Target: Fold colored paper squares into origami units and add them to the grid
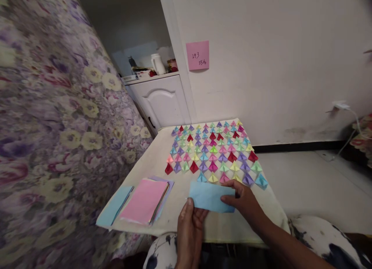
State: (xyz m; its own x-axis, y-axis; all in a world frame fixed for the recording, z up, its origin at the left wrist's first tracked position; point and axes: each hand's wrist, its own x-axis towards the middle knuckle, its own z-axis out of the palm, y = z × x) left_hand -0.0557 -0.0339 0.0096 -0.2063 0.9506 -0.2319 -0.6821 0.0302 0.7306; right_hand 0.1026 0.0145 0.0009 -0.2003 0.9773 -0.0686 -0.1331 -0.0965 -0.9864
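Note:
A light blue paper point(209, 196), folded into a long rectangle, lies over the near edge of a cream table point(154, 160). My left hand point(190, 226) grips its lower left part from below, thumb on top. My right hand point(244, 201) pinches its right end, fingers closed on the paper. Just beyond the paper, several rows of small folded paper shapes point(213, 152) in many colours cover the far half of the table.
A stack of coloured sheets with pink on top point(145, 199) and a blue sheet point(114, 205) lie at the table's near left. A floral fabric surface point(58, 125) rises on the left. A white wall with a pink note point(197, 55) and a white cabinet point(159, 100) stand behind.

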